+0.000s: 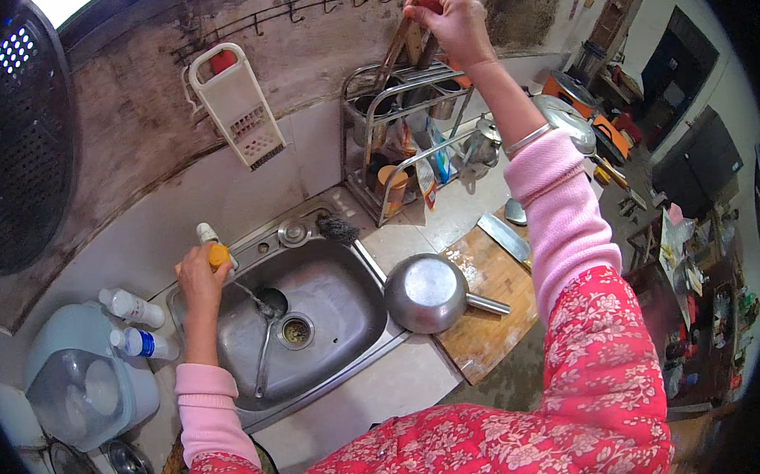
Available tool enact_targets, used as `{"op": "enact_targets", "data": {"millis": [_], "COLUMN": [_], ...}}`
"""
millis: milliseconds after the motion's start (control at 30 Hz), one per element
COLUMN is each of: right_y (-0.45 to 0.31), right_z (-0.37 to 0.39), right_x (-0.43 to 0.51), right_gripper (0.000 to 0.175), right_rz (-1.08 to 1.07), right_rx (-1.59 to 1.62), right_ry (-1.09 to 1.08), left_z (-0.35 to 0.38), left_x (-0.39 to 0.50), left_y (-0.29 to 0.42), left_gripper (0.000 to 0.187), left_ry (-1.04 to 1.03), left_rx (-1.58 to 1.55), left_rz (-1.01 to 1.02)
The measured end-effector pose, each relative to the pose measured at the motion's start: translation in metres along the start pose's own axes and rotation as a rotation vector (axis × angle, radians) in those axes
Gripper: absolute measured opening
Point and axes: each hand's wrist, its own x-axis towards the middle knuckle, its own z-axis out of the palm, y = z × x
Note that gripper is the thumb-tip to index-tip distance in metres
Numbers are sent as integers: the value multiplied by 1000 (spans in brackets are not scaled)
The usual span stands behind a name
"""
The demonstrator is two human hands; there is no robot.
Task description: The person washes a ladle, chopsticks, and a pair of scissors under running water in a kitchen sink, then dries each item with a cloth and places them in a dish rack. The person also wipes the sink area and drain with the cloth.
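My left hand (200,272) grips the faucet's yellow-orange handle (219,255) at the sink's back left corner. Water runs from the faucet onto a metal ladle (268,350) lying in the stainless steel sink (331,293), beside the drain strainer (295,331). My right hand (450,17) is raised at the hook rail, above the metal rack, its fingers pinched at the top of a long brown utensil (395,51); whether it holds that utensil cannot be told. A saucepan (427,293) lies upside down right of the sink, its handle over the wooden cutting board (490,295).
A cleaver (504,236) lies on the board. The metal rack (403,90) with cups and packets stands behind. A white grater (239,108) hangs on the wall. Two white bottles (132,308) and a plastic tub (87,396) stand left of the sink; a dark scrubber (338,228) sits on its back rim.
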Motion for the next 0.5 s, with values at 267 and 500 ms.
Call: {"op": "enact_targets", "data": {"millis": [267, 500], "right_y": [62, 85], "right_z": [56, 77], "right_x": [-26, -37], "right_gripper": [16, 15], "right_rz": [166, 249], "right_rx": [-25, -137], "right_ry": [-94, -300], "left_z": [-19, -14], "left_x": [10, 7], "left_y": [-12, -14], "left_gripper": [49, 49], "left_ry": [-152, -186], "left_rx": [-132, -140], "left_rz": [193, 111]}}
